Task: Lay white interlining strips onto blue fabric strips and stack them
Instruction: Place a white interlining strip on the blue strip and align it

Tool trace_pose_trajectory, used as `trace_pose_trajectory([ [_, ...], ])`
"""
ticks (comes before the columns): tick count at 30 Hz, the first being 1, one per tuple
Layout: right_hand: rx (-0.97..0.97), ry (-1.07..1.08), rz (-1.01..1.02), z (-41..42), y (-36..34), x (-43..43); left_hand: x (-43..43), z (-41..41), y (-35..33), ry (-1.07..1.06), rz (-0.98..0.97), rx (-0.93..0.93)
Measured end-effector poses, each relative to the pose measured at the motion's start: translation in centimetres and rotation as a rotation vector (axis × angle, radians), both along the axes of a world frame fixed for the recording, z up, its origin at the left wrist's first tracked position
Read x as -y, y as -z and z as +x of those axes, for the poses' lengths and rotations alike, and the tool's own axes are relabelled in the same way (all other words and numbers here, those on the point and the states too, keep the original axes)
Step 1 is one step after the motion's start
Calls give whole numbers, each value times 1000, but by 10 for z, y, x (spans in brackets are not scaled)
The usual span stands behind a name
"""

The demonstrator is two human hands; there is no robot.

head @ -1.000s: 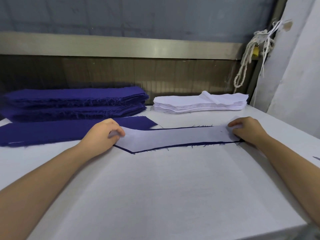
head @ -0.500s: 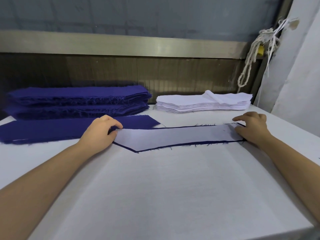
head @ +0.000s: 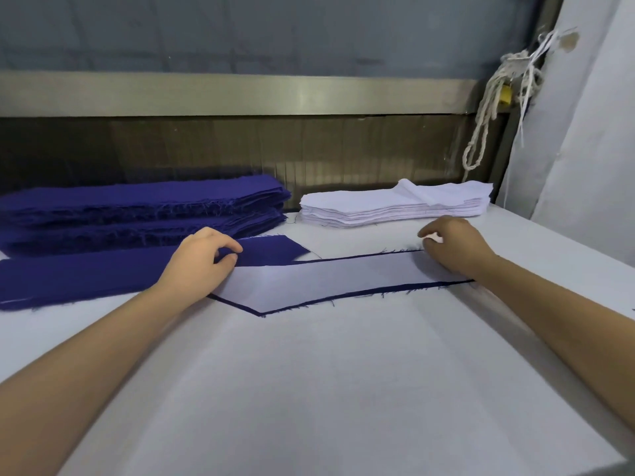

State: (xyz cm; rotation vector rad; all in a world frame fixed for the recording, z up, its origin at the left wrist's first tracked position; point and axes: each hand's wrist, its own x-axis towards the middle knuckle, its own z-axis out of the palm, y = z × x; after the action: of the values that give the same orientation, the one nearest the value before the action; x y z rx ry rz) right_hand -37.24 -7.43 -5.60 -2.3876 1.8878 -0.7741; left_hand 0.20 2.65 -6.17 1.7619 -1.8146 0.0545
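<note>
A white interlining strip [head: 326, 280] lies on a blue fabric strip [head: 347, 297], whose dark edge shows along the near and far sides. My left hand [head: 201, 261] sits at the pair's left end, with thumb and curled fingers pinching the layers there. My right hand [head: 455, 249] is at the right end and pinches a lifted white corner of the interlining. Behind, on the left, is a tall stack of blue strips [head: 137, 207]. A lower pile of blue strips [head: 86, 274] lies in front of it. At the back right stands a stack of white interlining strips [head: 395, 204].
Everything rests on a white padded table [head: 326, 389], whose right edge runs diagonally near my right forearm. A metal rail and dark panel [head: 240, 94] close off the back. A bundle of white cords [head: 494, 97] hangs at the right, beside a white cloth-covered surface.
My right hand went from lying flat on the strip's right end to pinching up its white corner. My left hand stayed at the left end, its fingers shifting slightly.
</note>
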Motion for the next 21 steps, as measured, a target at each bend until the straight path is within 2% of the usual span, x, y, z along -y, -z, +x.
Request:
trace_pose_trajectory([
  [5, -67, -90, -73, 46, -14, 23, 27, -15, -7, 15, 0, -14],
  [11, -180, -81, -77, 97, -19, 55, 63, -41, -11, 71, 11, -83],
  [15, -290, -110, -79, 115, -14, 69, 82, -56, -10, 94, 32, -132],
  [21, -352, -97, -210, 122, -12, 81, 99, -64, -4, 91, 87, -157],
])
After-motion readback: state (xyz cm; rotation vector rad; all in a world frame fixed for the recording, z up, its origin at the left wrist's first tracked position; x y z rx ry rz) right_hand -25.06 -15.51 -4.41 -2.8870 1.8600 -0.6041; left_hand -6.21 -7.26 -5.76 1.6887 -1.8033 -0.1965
